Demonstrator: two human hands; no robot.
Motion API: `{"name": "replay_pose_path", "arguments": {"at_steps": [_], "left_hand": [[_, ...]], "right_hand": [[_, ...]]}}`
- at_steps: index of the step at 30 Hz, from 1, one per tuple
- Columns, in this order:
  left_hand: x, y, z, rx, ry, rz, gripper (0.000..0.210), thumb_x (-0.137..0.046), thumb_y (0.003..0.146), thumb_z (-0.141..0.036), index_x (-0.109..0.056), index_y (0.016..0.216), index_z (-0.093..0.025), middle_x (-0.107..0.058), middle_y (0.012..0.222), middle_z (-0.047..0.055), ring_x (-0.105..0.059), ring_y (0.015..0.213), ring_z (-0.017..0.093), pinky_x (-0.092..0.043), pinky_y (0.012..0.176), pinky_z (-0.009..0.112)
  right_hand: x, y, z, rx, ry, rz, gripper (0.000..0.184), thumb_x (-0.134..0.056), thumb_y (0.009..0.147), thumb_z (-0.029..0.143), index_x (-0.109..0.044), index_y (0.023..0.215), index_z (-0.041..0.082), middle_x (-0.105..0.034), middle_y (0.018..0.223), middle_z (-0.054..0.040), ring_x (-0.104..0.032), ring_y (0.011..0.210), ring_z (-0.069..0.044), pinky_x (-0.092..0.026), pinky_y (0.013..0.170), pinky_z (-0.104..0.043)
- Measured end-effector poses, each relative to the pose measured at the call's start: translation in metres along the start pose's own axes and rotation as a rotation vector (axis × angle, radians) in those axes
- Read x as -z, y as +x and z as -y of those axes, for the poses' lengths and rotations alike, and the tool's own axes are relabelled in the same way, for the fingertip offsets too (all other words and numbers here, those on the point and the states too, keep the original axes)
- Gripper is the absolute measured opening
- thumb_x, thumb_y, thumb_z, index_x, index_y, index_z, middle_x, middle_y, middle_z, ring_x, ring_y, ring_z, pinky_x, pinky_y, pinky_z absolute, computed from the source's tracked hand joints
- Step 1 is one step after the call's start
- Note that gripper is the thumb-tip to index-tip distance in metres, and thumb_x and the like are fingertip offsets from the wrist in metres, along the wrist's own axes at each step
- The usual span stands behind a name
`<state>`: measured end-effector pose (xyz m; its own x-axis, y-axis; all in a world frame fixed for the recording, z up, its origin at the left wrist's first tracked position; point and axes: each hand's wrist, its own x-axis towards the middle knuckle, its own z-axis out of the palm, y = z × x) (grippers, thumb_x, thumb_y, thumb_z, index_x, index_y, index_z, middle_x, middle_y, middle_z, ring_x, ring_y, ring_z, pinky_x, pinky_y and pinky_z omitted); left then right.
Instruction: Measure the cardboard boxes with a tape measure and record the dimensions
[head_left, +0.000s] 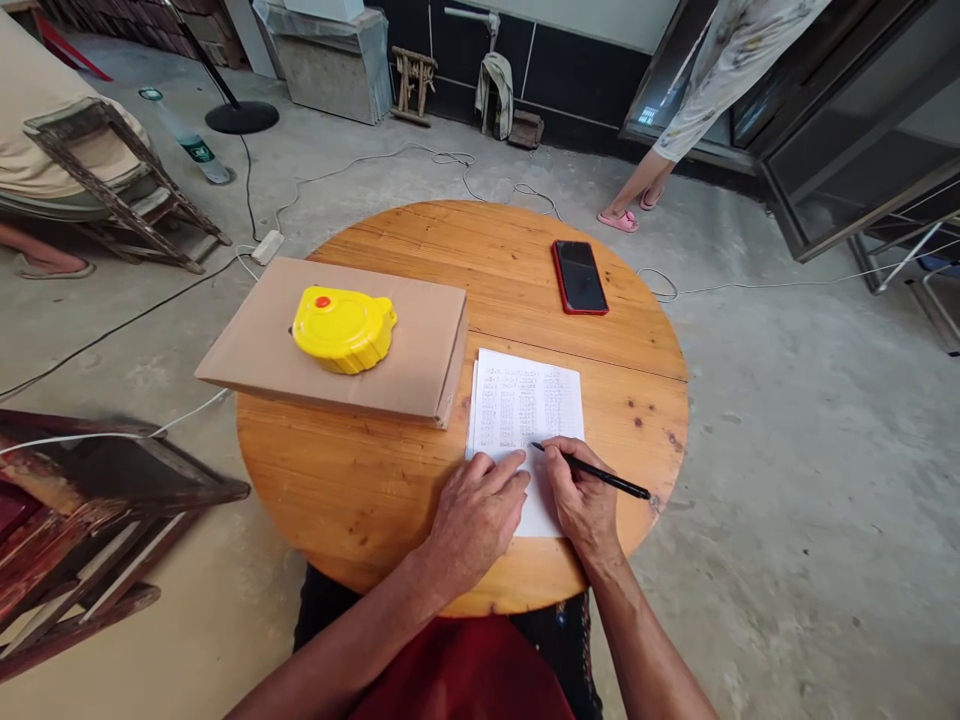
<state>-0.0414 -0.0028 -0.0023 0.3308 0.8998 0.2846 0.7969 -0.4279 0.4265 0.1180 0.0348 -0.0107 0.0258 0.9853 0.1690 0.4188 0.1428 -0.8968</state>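
Black pen (616, 481) over paper (529, 415) with illegible handwriting (508, 402).

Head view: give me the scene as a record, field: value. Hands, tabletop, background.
Left hand: over the lower left of the paper
Right hand: holds a black pen, tip at the paper
Paper: handwritten rows in columns, too small to read
Table: round, wooden
Cardboard box: on table, left of the paper
Yellow case: on the box, red button on top
Phone: red case, dark screen, beyond the paper
Floor: plastic bottle, upper left
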Motion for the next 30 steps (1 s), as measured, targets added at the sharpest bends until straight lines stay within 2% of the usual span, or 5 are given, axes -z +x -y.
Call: {"name": "replay_pose_path", "arguments": {"at_steps": [4, 15, 23, 30], "left_hand": [[0.0005, 0.0010, -0.0014, 0.011, 0.027, 0.015, 0.018, -0.059, 0.089, -0.016, -0.065, 0.106, -0.021, -0.067, 0.124, -0.001, -0.054, 0.087, 0.021, -0.049, 0.077, 0.037], [-0.0028, 0.0000, -0.0003, 0.001, 0.017, -0.050, 0.018, -0.057, 0.092, -0.017, -0.065, 0.107, -0.021, -0.067, 0.123, -0.002, -0.054, 0.086, 0.020, -0.048, 0.077, 0.036], [-0.0036, -0.0013, 0.0001, 0.014, -0.006, -0.036, 0.018, -0.059, 0.091, -0.017, -0.066, 0.107, -0.023, -0.066, 0.125, -0.003, -0.054, 0.088, 0.020, -0.048, 0.079, 0.037], [-0.0022, -0.0007, 0.0000, 0.017, -0.014, -0.032, 0.018, -0.057, 0.092, -0.018, -0.066, 0.108, -0.022, -0.067, 0.124, -0.003, -0.054, 0.088, 0.020, -0.049, 0.078, 0.037]], "right_hand": [[-0.0005, 0.0005, 0.0014, 0.008, -0.026, 0.015, 0.018, -0.055, 0.093, 0.030, -0.069, 0.087, 0.020, -0.069, 0.077, -0.0027, -0.063, 0.068, -0.016, -0.050, 0.061, -0.027], [0.0019, 0.0025, 0.0040, 0.077, -0.074, 0.058, 0.014, -0.056, 0.093, 0.025, -0.068, 0.088, 0.020, -0.070, 0.079, -0.0018, -0.064, 0.070, -0.015, -0.050, 0.065, -0.026], [0.0002, 0.0035, 0.0046, 0.104, -0.124, 0.070, 0.015, -0.055, 0.093, 0.025, -0.068, 0.087, 0.020, -0.070, 0.077, -0.0017, -0.064, 0.068, -0.016, -0.050, 0.063, -0.026], [-0.0006, 0.0019, 0.0027, 0.056, -0.107, 0.020, 0.016, -0.056, 0.092, 0.026, -0.068, 0.087, 0.019, -0.071, 0.078, -0.0026, -0.065, 0.069, -0.016, -0.051, 0.063, -0.026]]}}
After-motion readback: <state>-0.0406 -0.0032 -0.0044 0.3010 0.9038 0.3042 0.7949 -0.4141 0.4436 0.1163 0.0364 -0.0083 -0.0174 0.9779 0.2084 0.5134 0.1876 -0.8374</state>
